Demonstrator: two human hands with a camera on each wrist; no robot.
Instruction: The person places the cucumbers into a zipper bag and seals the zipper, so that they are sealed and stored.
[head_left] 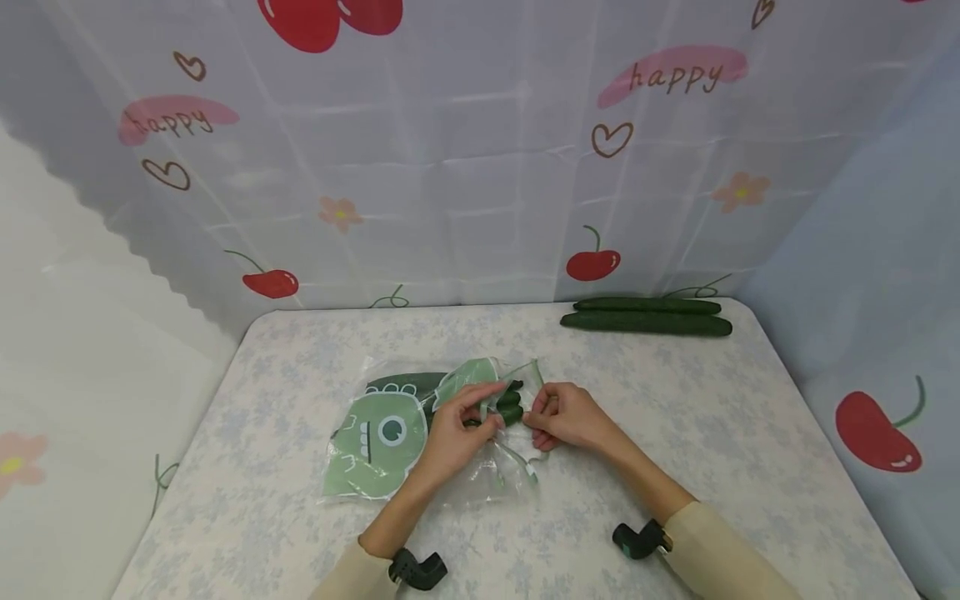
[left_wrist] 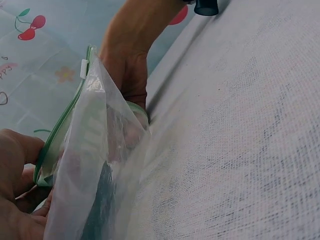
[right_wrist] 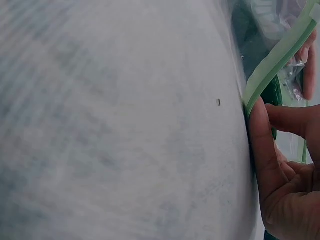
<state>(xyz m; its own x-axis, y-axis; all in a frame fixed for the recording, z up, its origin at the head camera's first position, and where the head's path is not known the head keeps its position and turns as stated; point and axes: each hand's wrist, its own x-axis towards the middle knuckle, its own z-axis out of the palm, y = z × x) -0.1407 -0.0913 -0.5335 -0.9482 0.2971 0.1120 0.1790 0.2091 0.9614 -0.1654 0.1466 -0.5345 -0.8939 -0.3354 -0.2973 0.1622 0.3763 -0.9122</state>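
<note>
A clear zip bag point(head_left: 480, 479) with a green monster print lies flat on the table, its green-edged mouth facing right. Dark green cucumbers point(head_left: 510, 408) show their ends at that mouth; the rest of them is partly hidden by the print and the left hand. The left hand point(head_left: 461, 421) holds the bag at its mouth, and in the left wrist view its fingers point(left_wrist: 30, 150) are at the green edge. On the other side, the right hand point(head_left: 566, 414) pinches the mouth's edge, with the green zip strip point(right_wrist: 277, 65) between thumb and finger in the right wrist view.
Two more long cucumbers point(head_left: 647, 323) lie side by side at the table's back right edge. A white slider point(left_wrist: 83, 69) sits on the zip strip. Behind the patterned table point(head_left: 285, 350) hangs a printed curtain point(head_left: 465, 192).
</note>
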